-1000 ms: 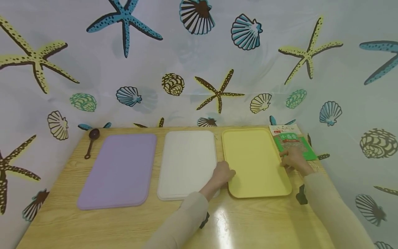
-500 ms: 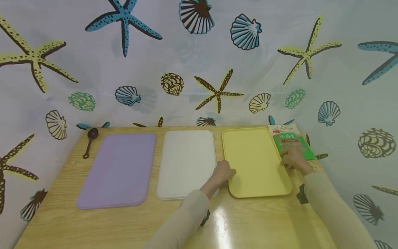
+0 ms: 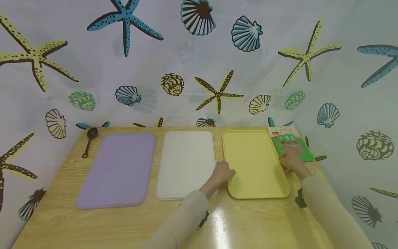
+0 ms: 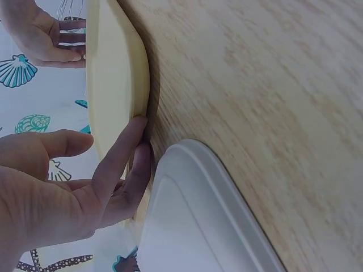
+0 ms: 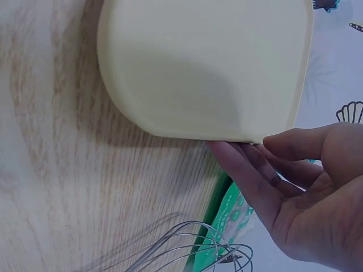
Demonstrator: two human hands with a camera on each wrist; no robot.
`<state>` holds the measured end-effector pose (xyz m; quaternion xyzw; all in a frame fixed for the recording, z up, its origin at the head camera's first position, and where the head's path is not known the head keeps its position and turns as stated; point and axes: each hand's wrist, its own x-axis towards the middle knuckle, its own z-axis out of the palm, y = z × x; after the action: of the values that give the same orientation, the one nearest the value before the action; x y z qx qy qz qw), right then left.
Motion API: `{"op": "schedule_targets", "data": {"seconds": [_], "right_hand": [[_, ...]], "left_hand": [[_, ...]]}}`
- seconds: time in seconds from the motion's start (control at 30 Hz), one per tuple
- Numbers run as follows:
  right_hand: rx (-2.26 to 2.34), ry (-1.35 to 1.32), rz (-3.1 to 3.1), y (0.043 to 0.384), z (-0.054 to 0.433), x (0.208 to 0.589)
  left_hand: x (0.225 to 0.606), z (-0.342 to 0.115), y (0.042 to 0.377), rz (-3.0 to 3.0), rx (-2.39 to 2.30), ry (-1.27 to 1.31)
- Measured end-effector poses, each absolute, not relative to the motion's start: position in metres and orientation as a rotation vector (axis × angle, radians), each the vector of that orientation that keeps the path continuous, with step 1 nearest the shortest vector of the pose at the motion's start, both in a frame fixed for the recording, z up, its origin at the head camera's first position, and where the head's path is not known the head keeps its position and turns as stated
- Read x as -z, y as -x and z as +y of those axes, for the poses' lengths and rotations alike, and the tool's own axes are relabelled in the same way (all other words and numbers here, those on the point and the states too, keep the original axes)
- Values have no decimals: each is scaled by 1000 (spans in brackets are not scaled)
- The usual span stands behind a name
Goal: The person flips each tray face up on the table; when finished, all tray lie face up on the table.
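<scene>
A yellow tray lies at the right of the wooden table, between both hands. My left hand grips its left side, next to the white tray. In the left wrist view, the left fingers press along the outer side of the yellow rim, with the thumb over the tray's edge. On the opposite side, my right hand holds the right edge. The right wrist view has the right thumb at the rim and the other fingers reaching under it, their tips partly hidden.
A green and white packet lies at the back right, just beyond the right hand. Near it is a wire whisk. A purple tray lies at the left, with a dark brown spoon behind it. Shell-patterned cloth hangs behind.
</scene>
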<state>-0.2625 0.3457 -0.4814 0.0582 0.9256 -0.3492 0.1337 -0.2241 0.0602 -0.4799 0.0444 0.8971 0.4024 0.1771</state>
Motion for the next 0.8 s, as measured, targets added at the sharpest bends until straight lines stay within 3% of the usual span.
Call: {"op": "schedule_targets", "data": {"seconds": [0.57,0.8], "right_hand": [[877,-178,2717,256,338,473],[683,-212,2873,250,326,467]], "left_hand": [[486,57,226,2463,-1281,-199],[479,32,222,2466,-1384,-320]]}}
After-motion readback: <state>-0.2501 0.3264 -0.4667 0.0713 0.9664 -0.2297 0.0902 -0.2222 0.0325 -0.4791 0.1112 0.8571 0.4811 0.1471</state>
